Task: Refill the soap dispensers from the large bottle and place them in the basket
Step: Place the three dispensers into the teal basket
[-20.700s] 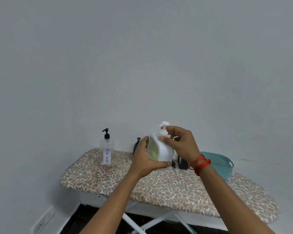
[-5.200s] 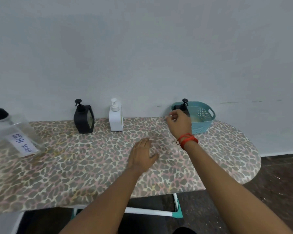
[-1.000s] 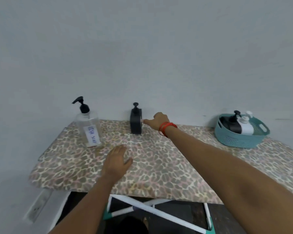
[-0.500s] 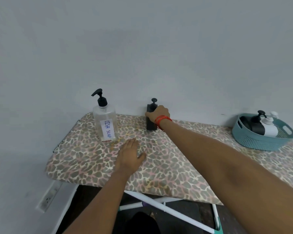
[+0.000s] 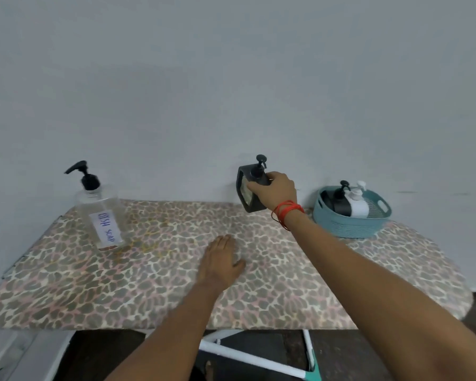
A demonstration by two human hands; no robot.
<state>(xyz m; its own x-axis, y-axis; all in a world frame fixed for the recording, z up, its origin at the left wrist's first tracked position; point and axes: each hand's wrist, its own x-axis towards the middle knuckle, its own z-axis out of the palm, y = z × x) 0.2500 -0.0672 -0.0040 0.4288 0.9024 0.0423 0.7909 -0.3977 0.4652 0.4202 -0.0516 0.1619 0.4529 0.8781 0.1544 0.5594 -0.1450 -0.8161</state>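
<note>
Currently the right hand (image 5: 275, 191) grips the black soap dispenser (image 5: 249, 188) by its upper shoulder, fingers wrapped around the top just under the pump head. The dispenser is tilted and appears lifted off the ironing board (image 5: 162, 270), near the board's far edge, close to the wall. A red thread band (image 5: 286, 211) circles the right wrist.

The left hand (image 5: 220, 264) lies palm down on the board's leopard-print cover, fingers extended and holding nothing, near the middle of the surface.

The large clear bottle (image 5: 103, 215) stands toward the far left corner of the board. It carries a black pump and a white label reading "DISH SOAP". It is well apart from both hands.

The teal basket (image 5: 349, 224) sits at the far right end of the board, just beside the wall. Inside it lie two dispensers side by side and touching: a second black dispenser (image 5: 340, 203) on the left and a white dispenser (image 5: 359, 206) on the right, both leaning with pump heads pointing up and back.

White metal legs (image 5: 259, 361) of the board show beneath the near edge.
</note>
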